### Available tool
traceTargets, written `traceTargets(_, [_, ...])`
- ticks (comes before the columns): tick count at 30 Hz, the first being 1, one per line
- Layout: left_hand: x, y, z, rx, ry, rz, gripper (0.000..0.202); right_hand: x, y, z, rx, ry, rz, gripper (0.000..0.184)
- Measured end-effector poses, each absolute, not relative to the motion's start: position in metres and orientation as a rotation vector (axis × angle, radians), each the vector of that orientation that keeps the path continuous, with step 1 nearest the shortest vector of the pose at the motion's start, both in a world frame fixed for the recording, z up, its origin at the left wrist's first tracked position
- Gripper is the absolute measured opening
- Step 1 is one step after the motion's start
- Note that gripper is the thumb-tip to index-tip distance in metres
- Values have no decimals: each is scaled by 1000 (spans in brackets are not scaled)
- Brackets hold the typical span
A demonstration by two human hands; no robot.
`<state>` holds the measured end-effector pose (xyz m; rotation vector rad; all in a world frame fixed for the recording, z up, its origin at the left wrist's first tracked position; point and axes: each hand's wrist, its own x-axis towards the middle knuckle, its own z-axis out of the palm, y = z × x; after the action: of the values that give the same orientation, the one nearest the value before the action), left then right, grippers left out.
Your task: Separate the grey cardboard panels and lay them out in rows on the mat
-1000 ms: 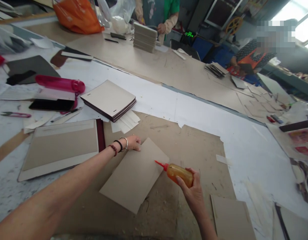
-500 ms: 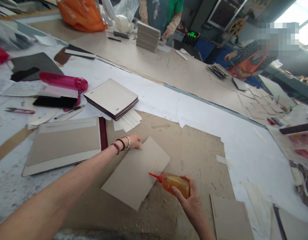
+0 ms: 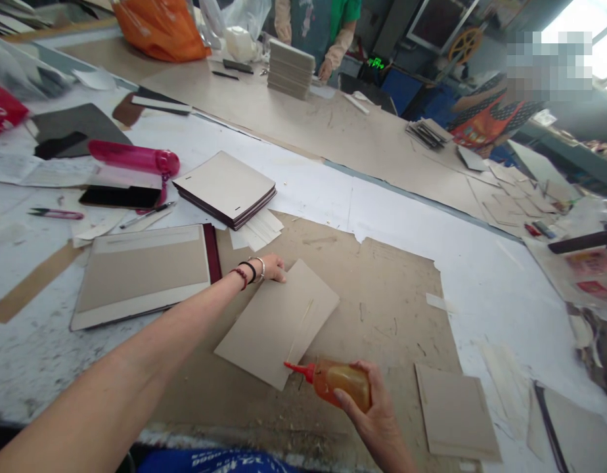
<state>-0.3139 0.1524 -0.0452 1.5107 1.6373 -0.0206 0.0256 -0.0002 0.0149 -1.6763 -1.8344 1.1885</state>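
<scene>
A grey cardboard sheet (image 3: 274, 325) lies tilted on a brown work board (image 3: 382, 309). My left hand (image 3: 271, 268) presses on its far left corner, fingers bent down on the card, with bracelets on the wrist. My right hand (image 3: 370, 410) grips an orange glue bottle (image 3: 340, 383) whose red nozzle touches the sheet's near right edge. A thin pale glue line runs along the sheet's right side.
Left of the sheet lies a large cover board with a dark red spine (image 3: 146, 272). Behind it sit a stack of booklets (image 3: 227, 189), a black phone (image 3: 119, 196) and a pink bottle (image 3: 133, 159). Another grey card (image 3: 456, 410) lies at right. Other people stand at the table's far side.
My right hand has drawn the glue bottle toward me along the sheet's right side, leaving a glue line. My left hand stays on the corner. The view shifted slightly.
</scene>
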Motion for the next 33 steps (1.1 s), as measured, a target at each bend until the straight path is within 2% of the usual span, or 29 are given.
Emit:
traceTargets(9, [-314,148,-36,1292,1628,198,18,25,-23,20,-1697,-1751,1245,43])
traceTargets(12, [-325,143,-24,1095,1585,398,23,21,-28,30,-1739,-1353,1399,48])
traceTargets(15, [-347,126,-3,850,1506,696,32,23,-26,40,-1588,-752,1574,54])
traceTargets(19, [-361,85,16,534,1472,1057,36,34,-7,46,-1470,-451,1505,52])
traceTargets(26, [-322,6,-12,168,1531,1047,53,32,28,35,-1644,-803,1268,60])
traceTargets(33, [-306,-5,-21,34,1626,1130,57,32,39,25,-1874,-1367,1042,56])
